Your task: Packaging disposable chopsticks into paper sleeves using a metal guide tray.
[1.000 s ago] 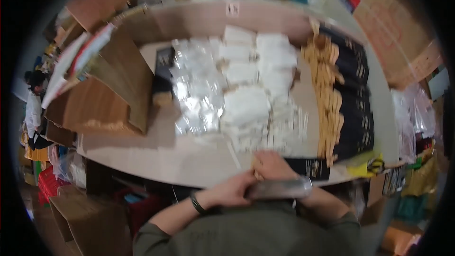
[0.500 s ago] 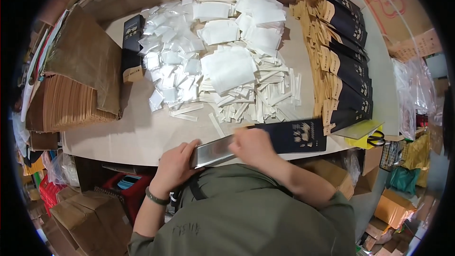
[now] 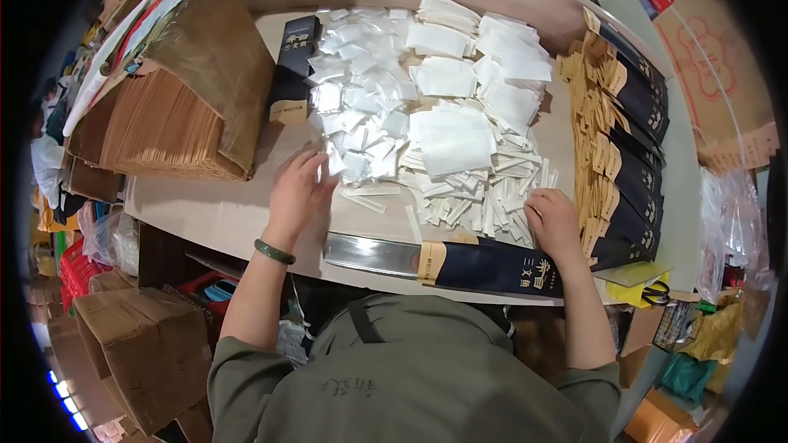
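Note:
A dark blue and tan pouch (image 3: 492,266) lies flat along the table's front edge, its tan mouth to the left. Into that mouth runs a shiny silver metal chute (image 3: 371,253), its left part sticking out. My left hand (image 3: 297,189) is at the near left edge of a heap of small clear packets (image 3: 361,127), fingers apart, tips touching or close to a packet. My right hand (image 3: 555,220) rests at the right edge of a pile of white paper strips (image 3: 468,201), fingers curled in; whatever is between them is hidden. Neither hand touches the chute.
Stacks of white sachets (image 3: 450,139) lie behind the strips. A cardboard box (image 3: 197,49) of brown sheets stands left, beside another dark pouch (image 3: 293,66). Overlapping filled pouches (image 3: 628,172) line the right side. Scissors (image 3: 656,292) lie at the right front corner.
Both hands have let go of the chute and pouch and moved apart, left to the packets, right to the strips. The chute now sits inside the pouch's mouth. The view has shifted.

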Tool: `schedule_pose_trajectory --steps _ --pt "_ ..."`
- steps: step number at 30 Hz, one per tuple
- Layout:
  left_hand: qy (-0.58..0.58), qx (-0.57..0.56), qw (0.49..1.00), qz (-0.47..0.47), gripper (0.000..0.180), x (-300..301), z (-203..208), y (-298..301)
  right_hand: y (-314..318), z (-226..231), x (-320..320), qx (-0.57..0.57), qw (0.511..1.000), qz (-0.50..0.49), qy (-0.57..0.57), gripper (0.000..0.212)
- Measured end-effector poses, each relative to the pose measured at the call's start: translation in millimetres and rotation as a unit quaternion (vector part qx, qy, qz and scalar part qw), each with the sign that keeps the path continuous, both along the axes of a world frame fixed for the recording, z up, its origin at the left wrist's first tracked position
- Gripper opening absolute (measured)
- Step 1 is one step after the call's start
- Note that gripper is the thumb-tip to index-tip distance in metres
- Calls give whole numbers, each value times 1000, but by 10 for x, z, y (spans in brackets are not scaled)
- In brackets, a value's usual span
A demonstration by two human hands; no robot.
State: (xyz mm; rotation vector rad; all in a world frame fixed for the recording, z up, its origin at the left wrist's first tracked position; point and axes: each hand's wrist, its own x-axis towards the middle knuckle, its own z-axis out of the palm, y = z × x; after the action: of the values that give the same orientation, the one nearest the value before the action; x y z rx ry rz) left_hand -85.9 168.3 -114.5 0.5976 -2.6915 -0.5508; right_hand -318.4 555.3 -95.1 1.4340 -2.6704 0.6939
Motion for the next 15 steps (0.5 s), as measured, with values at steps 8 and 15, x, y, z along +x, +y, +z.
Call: schedule_pose_trajectory --steps 8,15 --pt "145 125 975 109 17 74 20 74 -98 54 16 79 995 59 20 14" --pt "66 237 969 21 21 589 116 1008 -36 44 3 28 999 13 -21 14"
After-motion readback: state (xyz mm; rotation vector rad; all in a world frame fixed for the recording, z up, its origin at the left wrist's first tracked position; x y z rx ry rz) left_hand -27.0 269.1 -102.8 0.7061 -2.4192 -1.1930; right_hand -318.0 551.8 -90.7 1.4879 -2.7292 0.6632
